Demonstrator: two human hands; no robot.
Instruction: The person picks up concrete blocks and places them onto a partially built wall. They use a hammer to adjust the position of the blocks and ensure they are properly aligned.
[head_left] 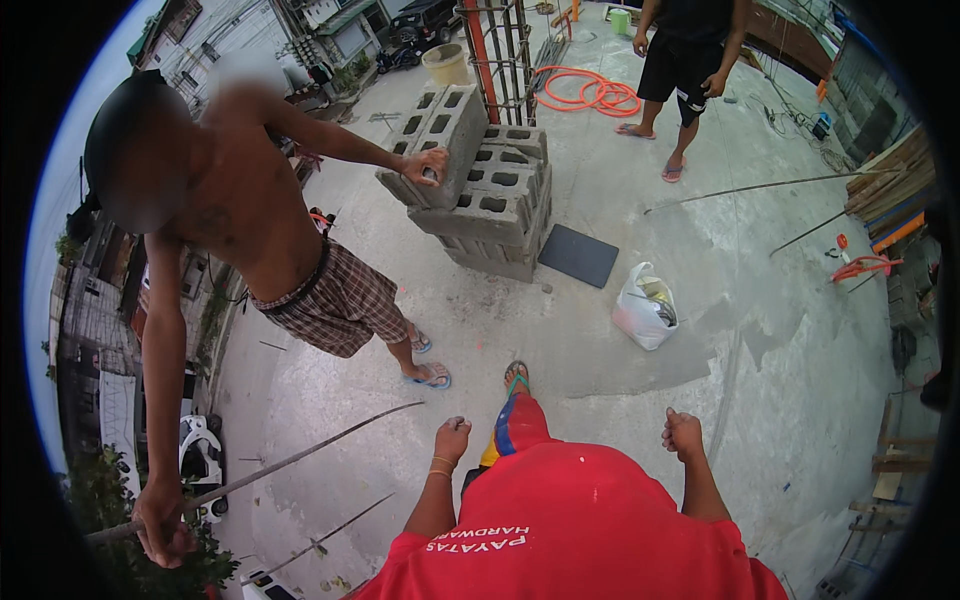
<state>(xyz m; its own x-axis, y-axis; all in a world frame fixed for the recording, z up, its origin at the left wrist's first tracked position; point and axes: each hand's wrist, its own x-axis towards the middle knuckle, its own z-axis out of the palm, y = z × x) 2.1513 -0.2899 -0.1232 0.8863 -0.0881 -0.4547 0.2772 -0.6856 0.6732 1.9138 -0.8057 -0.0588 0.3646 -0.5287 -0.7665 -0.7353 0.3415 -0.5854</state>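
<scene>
My left hand (pixel 452 440) hangs in front of me with its fingers curled in, and I see nothing in it. My right hand (pixel 683 433) is loosely closed too, out to the right side, with no object showing in it. Neither touches anything. Beyond them stands a stack of grey hollow concrete blocks (pixel 490 225). Another person at the left rests a hand (pixel 425 166) on an upright block (pixel 455 130) atop that stack. That person's other hand (pixel 160 520) is on a long rusty steel bar (pixel 300 456).
A white plastic bag (pixel 645 308) and a dark flat board (pixel 578 256) lie on the concrete floor (pixel 640 450). Behind are a rebar column cage (pixel 500 60), a coiled orange hose (pixel 590 92) and another person's legs (pixel 680 90). Thin bars (pixel 760 188) stick out at the right beside stacked lumber (pixel 890 180).
</scene>
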